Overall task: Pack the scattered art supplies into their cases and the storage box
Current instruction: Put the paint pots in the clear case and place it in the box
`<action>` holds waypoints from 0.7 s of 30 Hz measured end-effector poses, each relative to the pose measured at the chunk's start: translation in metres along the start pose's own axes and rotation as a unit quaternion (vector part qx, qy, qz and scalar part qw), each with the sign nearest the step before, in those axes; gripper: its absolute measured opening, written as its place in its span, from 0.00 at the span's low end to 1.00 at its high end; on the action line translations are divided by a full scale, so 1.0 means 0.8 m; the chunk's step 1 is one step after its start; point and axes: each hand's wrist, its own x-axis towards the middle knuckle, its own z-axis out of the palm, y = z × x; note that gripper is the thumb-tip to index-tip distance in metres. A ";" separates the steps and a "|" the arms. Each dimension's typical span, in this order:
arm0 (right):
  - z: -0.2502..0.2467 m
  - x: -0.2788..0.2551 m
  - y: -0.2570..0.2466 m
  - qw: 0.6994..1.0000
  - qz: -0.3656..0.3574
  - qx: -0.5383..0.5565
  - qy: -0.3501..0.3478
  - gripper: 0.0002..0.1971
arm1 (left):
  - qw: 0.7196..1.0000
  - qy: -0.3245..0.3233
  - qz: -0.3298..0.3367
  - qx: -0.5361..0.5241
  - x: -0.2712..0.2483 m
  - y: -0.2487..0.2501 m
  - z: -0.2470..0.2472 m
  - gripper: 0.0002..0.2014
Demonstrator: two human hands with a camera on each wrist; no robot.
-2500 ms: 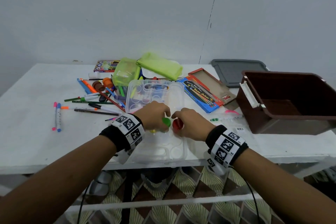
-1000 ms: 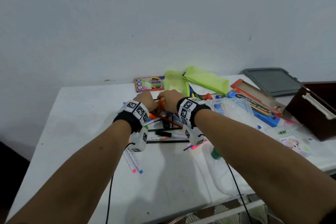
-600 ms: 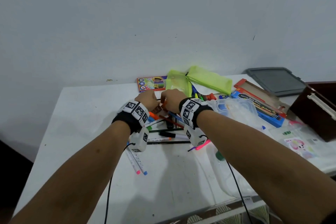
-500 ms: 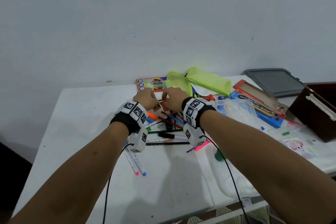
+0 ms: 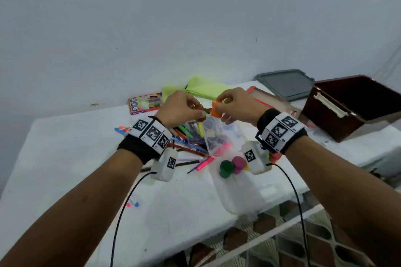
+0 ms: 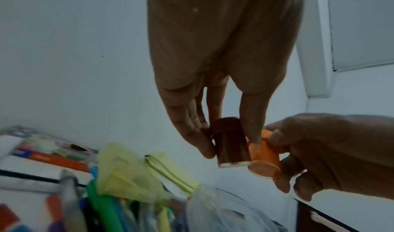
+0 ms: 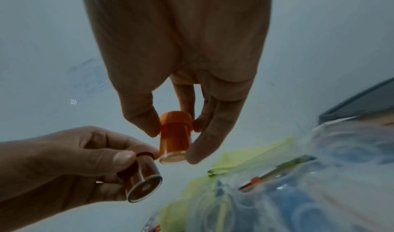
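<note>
My left hand (image 5: 198, 112) pinches a small brown paint pot (image 6: 230, 144) between thumb and fingers. My right hand (image 5: 219, 105) pinches an orange paint pot (image 5: 217, 109) the same way. Both pots hang side by side in the air, almost touching, above the clear plastic case (image 5: 217, 141). In the right wrist view the orange pot (image 7: 175, 134) is upright and the brown pot (image 7: 140, 175) tilts. A green pot (image 5: 225, 168) and a pink pot (image 5: 238, 163) stand in the case's near half. The brown storage box (image 5: 325, 123) stands open at the right.
Pens and markers (image 5: 186, 136) lie in a heap left of the case. A lime-green pouch (image 5: 201, 88), a colourful box (image 5: 145, 103) and a pencil carton (image 5: 267, 95) lie behind. A grey lid (image 5: 284, 82) rests by the wall. The table's near edge (image 5: 195, 236) is close.
Both hands have lifted off the pen heap, each with a paint pot, and moved right and toward me over the clear case.
</note>
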 end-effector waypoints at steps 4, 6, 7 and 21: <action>-0.029 -0.063 0.049 0.997 -0.014 -0.077 0.014 0.13 | 0.998 -0.057 0.029 -0.006 -0.031 0.040 0.047 0.11; -0.032 -0.091 0.072 0.993 -0.018 -0.114 0.011 0.15 | 0.996 -0.083 0.035 0.007 -0.049 0.050 0.070 0.14; -0.032 -0.104 0.082 0.993 -0.019 -0.120 0.004 0.15 | 0.995 -0.091 0.037 0.015 -0.058 0.053 0.080 0.16; 0.005 -0.162 0.125 0.960 -0.072 -0.252 -0.098 0.13 | 0.990 -0.081 0.033 0.114 -0.144 0.043 0.148 0.19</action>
